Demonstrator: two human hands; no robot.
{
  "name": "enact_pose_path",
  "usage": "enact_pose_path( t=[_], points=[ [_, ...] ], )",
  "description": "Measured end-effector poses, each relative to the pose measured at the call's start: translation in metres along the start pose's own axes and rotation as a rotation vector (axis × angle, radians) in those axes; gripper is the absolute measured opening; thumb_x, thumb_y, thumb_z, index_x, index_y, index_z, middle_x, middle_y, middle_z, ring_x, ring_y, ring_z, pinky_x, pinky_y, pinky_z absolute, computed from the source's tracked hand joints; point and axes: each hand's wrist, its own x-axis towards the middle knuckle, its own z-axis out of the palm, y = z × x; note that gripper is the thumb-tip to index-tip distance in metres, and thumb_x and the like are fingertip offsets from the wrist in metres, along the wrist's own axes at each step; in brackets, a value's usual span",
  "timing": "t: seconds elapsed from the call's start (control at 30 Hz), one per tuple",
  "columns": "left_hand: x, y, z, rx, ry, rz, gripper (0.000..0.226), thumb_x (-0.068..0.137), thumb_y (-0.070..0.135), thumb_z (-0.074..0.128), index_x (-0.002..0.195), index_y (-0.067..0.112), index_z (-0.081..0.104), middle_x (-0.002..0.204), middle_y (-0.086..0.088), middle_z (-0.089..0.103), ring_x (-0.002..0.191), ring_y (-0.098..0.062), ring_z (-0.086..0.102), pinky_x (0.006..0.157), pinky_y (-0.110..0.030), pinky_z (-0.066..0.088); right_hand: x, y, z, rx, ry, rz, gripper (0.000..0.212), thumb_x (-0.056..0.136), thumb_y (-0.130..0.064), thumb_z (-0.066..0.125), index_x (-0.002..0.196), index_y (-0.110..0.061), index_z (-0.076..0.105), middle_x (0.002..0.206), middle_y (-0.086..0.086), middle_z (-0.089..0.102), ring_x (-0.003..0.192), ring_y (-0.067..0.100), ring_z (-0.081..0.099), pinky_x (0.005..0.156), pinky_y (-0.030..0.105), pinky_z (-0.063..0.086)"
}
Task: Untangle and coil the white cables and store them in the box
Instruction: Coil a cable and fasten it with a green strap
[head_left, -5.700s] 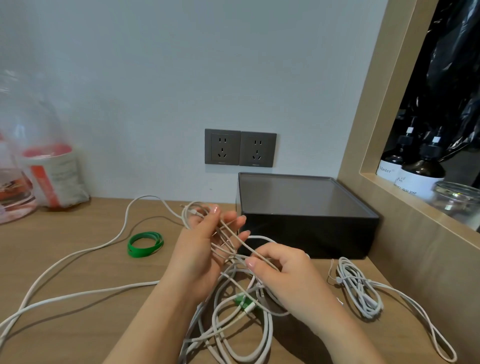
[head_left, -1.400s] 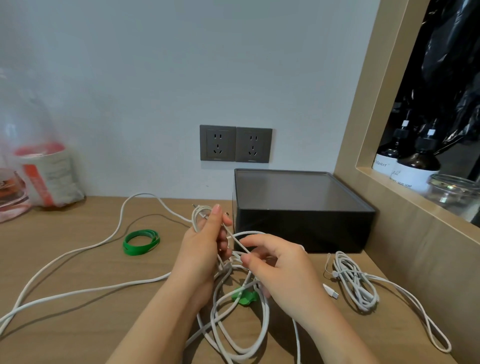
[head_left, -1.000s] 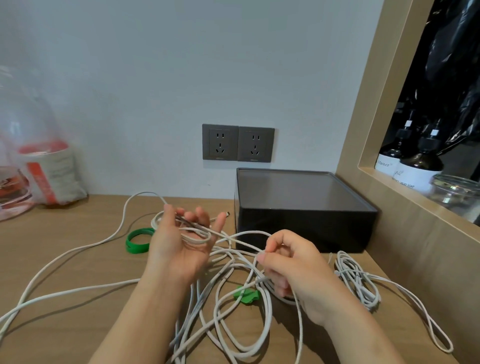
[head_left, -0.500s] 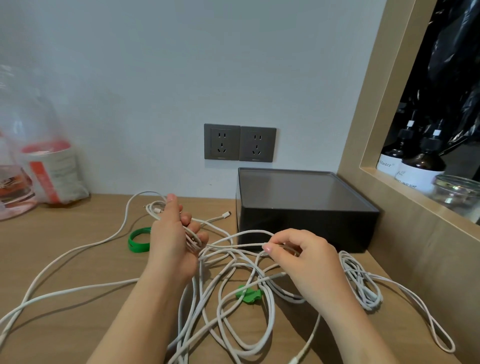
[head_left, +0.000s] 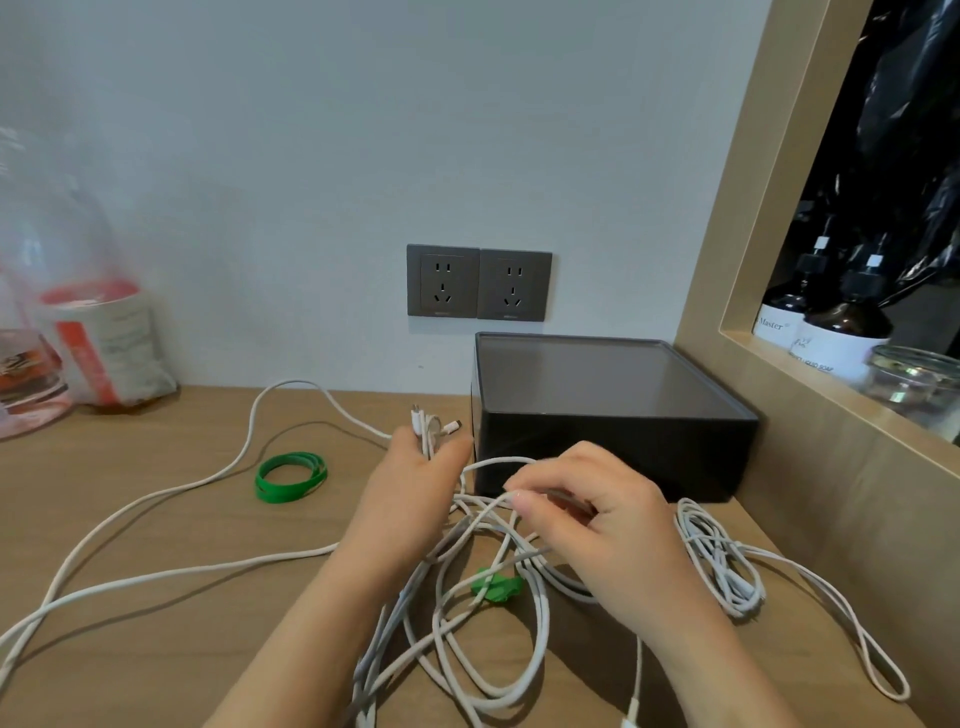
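White cables (head_left: 467, 623) lie tangled on the bench (head_left: 156, 597), seven o'clock from the box (head_left: 613, 452), none visibly inside. Left hand (head_left: 410, 499) grips plug ends (head_left: 421, 415) in curled fingers; right hand (head_left: 597, 525) pinches a strand (head_left: 488, 506). Untangling, coiling and storing remain.

Both hands (head_left: 410, 499) grip tangled white cables (head_left: 483, 613); black box (head_left: 613, 415) behind

Matt wooden desk (head_left: 156, 597), smooth dark box (head_left: 613, 447).
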Motion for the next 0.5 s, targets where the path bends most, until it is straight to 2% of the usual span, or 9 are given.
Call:
enact_pose_path(
  t=[0.07,0.13,0.2,0.23,0.3,0.37,0.4,0.47,0.5],
  points=[
    [-0.006,-0.001,-0.001,-0.107,-0.188,-0.119,0.058,0.090,0.053,0.048,0.135,0.018,0.036,0.123,-0.018,0.054,0.092,-0.022,0.058,0.076,-0.037,0.050,0.000,0.000,0.002,-0.012,0.104,-0.020,0.006,0.077,-0.039,0.062,0.083,-0.038,0.061,0.078,-0.021,0.057,0.082,-0.002,0.057,0.067,0.006,0.045],
    [-0.009,0.000,0.000,-0.084,-0.251,-0.096,0.067,0.089,0.060,0.043,0.142,0.021,0.029,0.138,-0.008,0.045,0.117,-0.025,0.050,0.096,-0.040,0.043,-0.001,0.000,0.004,-0.044,0.145,-0.008,0.012,0.075,-0.036,0.064,0.080,-0.040,0.054,0.076,-0.020,0.056,0.081,0.000,0.057,0.066,0.006,0.045],
    [-0.006,0.000,0.006,-0.048,-0.264,-0.052,0.071,0.089,0.065,0.035,0.145,0.022,0.024,0.142,0.002,0.038,0.127,-0.021,0.041,0.100,-0.038,0.035,-0.001,0.002,0.007,-0.110,0.177,-0.041,0.010,0.075,-0.034,0.065,0.078,-0.035,0.055,0.074,-0.020,0.055,0.080,0.001,0.056,0.066,0.007,0.046],
    [-0.006,0.002,0.007,-0.044,-0.236,-0.060,0.068,0.090,0.065,0.032,0.143,0.022,0.027,0.139,0.004,0.038,0.127,-0.021,0.041,0.102,-0.038,0.033,-0.001,0.004,0.008,-0.130,0.185,-0.053,0.010,0.075,-0.034,0.065,0.078,-0.033,0.056,0.073,-0.020,0.055,0.079,0.002,0.057,0.066,0.008,0.047],
    [-0.004,-0.005,-0.001,-0.139,-0.205,-0.065,0.061,0.089,0.066,0.035,0.127,0.019,0.046,0.134,-0.001,0.047,0.117,-0.024,0.046,0.106,-0.040,0.035,-0.002,0.006,0.010,-0.150,0.207,-0.054,0.012,0.074,-0.037,0.066,0.076,-0.031,0.056,0.068,-0.020,0.053,0.075,0.004,0.057,0.064,0.011,0.048],
    [0.009,-0.019,0.004,-0.125,-0.319,-0.059,0.068,0.066,0.085,0.041,0.100,0.029,0.055,0.114,0.000,0.058,0.106,-0.022,0.051,0.103,-0.044,0.039,-0.002,0.006,0.009,-0.196,0.249,-0.033,0.025,0.073,-0.051,0.066,0.072,-0.031,0.052,0.059,-0.019,0.048,0.067,0.004,0.056,0.057,0.013,0.048],
    [0.009,-0.020,0.005,-0.094,-0.348,-0.060,0.066,0.063,0.088,0.042,0.094,0.031,0.054,0.110,0.004,0.058,0.103,-0.019,0.052,0.100,-0.042,0.041,-0.002,0.005,0.008,-0.218,0.271,-0.008,0.035,0.072,-0.062,0.064,0.069,-0.031,0.049,0.056,-0.019,0.045,0.062,0.005,0.055,0.052,0.015,0.048],
    [0.000,-0.002,0.004,0.042,-0.419,-0.054,0.048,0.078,0.069,0.048,0.097,0.025,0.053,0.119,0.006,0.058,0.101,-0.014,0.052,0.094,-0.035,0.045,-0.002,0.004,0.005,-0.257,0.296,0.068,0.043,0.064,-0.074,0.050,0.065,-0.031,0.044,0.052,-0.015,0.045,0.052,0.010,0.052,0.043,0.016,0.044],
    [0.001,0.001,0.006,0.112,-0.472,-0.028,0.046,0.076,0.060,0.056,0.106,0.026,0.052,0.120,0.007,0.059,0.103,-0.012,0.055,0.091,-0.032,0.046,-0.002,0.005,0.003,-0.272,0.297,0.100,0.043,0.061,-0.075,0.046,0.064,-0.032,0.043,0.052,-0.014,0.045,0.050,0.009,0.051,0.043,0.016,0.043]
  ],
)
